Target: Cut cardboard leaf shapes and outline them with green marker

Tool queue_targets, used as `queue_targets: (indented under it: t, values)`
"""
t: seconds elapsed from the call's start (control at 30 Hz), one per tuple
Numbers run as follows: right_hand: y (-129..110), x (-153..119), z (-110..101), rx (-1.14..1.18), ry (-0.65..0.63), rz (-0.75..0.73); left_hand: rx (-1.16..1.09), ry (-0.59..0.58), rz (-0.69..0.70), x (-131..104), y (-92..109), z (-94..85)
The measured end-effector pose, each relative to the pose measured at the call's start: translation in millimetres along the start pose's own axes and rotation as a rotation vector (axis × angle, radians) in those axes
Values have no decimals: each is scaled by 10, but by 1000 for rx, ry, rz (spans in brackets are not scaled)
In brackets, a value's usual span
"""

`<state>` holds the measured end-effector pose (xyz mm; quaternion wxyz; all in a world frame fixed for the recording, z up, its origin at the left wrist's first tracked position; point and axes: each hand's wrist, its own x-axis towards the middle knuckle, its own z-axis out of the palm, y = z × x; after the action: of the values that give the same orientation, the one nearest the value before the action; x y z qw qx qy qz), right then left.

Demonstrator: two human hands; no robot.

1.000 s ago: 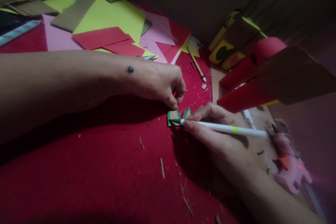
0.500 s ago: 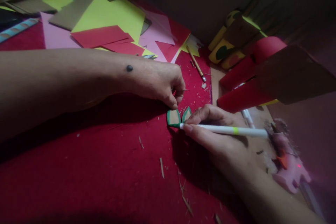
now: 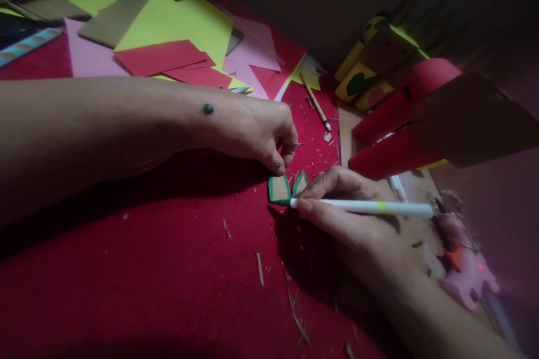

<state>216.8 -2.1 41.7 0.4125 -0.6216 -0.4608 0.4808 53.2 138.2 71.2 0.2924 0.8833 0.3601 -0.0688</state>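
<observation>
A small cardboard piece (image 3: 279,188) with a green-coloured border lies on the red cloth, in the middle of the view. My left hand (image 3: 269,134) is closed, thumb and fingertips pinching the piece at its top edge. Between thumb and fingers, my right hand (image 3: 349,213) grips a white marker (image 3: 349,206) with a yellow-green band. The marker's green tip touches the bottom edge of the piece at its right corner. A second green-edged cardboard piece (image 3: 299,184) lies just to the right, partly hidden behind my right fingers.
Yellow, pink and red paper sheets (image 3: 181,22) cover the back left. A pencil (image 3: 315,102) lies beyond my hands. At right stand red paper tubes (image 3: 391,151) with a cardboard panel and a pink glue gun (image 3: 467,269). Cardboard scraps (image 3: 260,269) litter the red cloth (image 3: 147,280).
The marker and my right hand have shifted very slightly to the right along the bottom edge of the piece. My left hand has stayed in place.
</observation>
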Motion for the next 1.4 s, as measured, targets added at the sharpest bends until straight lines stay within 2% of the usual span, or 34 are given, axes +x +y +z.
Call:
queue_targets:
  t: [0.17, 0.37, 0.63, 1.03, 1.2, 1.4]
  values:
    - [17, 13, 4, -5, 51, -43, -3, 0, 5, -17, 15, -5]
    - [44, 17, -3, -35, 27, -58, 65, 43, 43, 3, -1, 10]
    - [40, 20, -13, 9, 56, -69, 84, 54, 47, 10, 0, 21]
    - [37, 6, -21, -21, 66, -46, 43, 18, -15, 3, -5, 18]
    - [50, 16, 10, -1, 82, -74, 25, 4, 51, -31, -11, 9]
    - [58, 19, -13, -28, 66, -53, 52, -8, -14, 12, -24, 16]
